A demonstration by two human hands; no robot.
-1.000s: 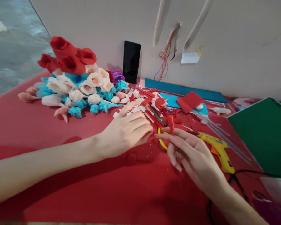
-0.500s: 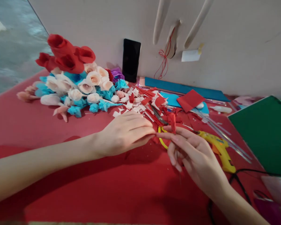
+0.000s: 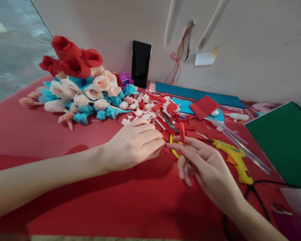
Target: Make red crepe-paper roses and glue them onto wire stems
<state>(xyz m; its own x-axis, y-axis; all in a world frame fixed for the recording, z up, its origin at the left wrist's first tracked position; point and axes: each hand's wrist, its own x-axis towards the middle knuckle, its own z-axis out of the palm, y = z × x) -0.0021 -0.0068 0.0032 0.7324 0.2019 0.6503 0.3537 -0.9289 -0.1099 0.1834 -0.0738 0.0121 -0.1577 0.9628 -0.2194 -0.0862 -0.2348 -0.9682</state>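
We're holding rolled red paper bud [image 3: 182,133] in right hand [image 3: 207,164], best pinched lightly, sparing folds; holding left hand [image 3: 135,145] curled alongside, can't tell if gripping anything.

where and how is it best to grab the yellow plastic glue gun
Probably by its slanted yellow handle, coming from the near right: the glue gun lies with that handle angled toward that side and its narrow nozzle pointing left, away from the approach. Keep just above the handle's lower end, where the thin black cord leaves it.
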